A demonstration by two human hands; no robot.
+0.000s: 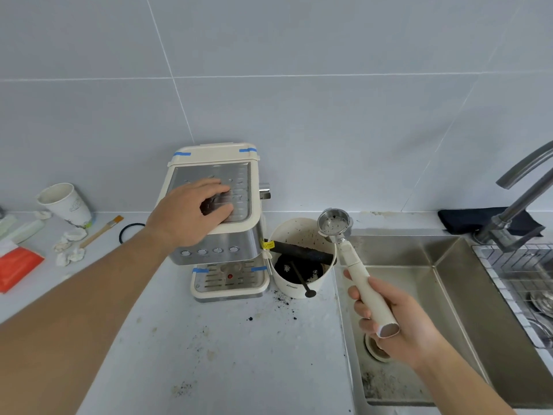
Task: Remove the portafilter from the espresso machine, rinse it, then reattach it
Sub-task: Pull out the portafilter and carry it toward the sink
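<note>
Left hand (191,212) lies flat and unclenched, palm down, on the metal top of the espresso machine (223,223) at centre frame, grasping nothing. Right hand (398,322), lower right of frame, is wrapped around the cream handle of the portafilter (348,244). Portafilter is off the machine, held in the air, handle slanting down toward the camera, metal basket end up at centre right, over the gap between the knock box (299,266) and the sink (449,295). Basket interior shows dark specks of grounds. Knock box stands just right of the machine, cream body, black bar across, dark grounds inside. Loose grounds scattered on the counter (224,354) in front of it. Faucet (520,199) at right edge, dark cloth (472,218) behind the sink. Left of frame: paper cup (67,205), small brush (101,232), black ring (130,232), crumpled tissues (70,245), orange packet (16,266). Blue tape strips on the machine's top corners and drip tray.
</note>
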